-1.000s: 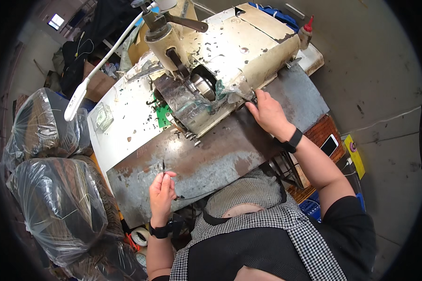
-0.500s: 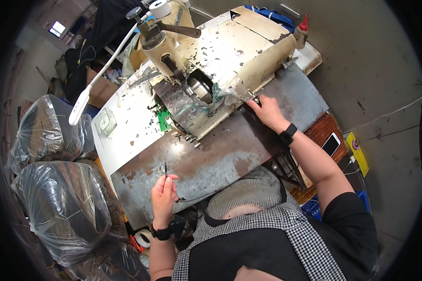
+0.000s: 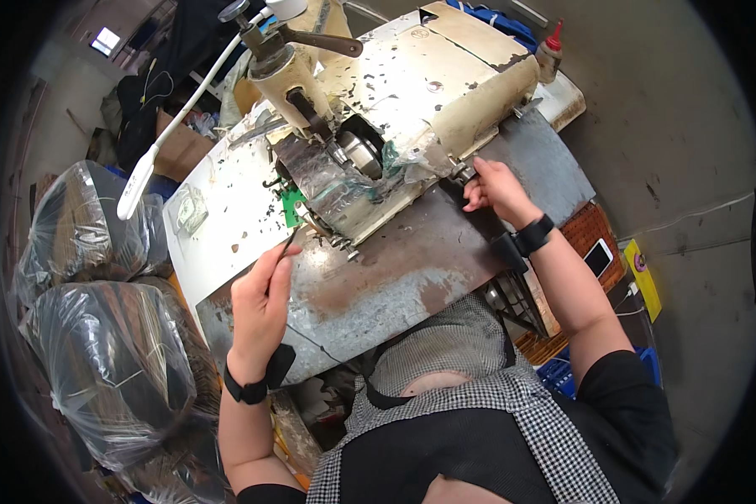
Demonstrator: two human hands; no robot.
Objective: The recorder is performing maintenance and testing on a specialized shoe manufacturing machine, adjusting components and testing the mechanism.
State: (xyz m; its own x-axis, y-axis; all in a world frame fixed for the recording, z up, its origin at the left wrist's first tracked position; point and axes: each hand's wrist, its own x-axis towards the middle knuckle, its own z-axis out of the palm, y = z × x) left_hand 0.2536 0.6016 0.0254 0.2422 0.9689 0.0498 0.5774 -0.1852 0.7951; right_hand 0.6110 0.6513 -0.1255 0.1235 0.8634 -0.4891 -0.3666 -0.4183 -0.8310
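Observation:
My left hand is closed in a pinch on a thin dark strip, whose short end sticks up past the fingertips beside the front corner of a cream skiving machine. The strip's tail trails below the hand across the metal plate towards my lap. With curled fingers, my right hand grips a small metal knob at the machine's front right. Between the hands, a shiny round blade drum sits in the machine's opening, with crumpled clear plastic next to it.
A worn metal plate runs along the machine's front. Dark scraps litter the white tabletop. A white lamp leans in at left, near plastic-wrapped bundles. At right are a red-capped bottle and a phone.
My left hand has moved forward and left with the strip, bringing its end towards the machine. My right hand has shifted slightly right and turned at the knob.

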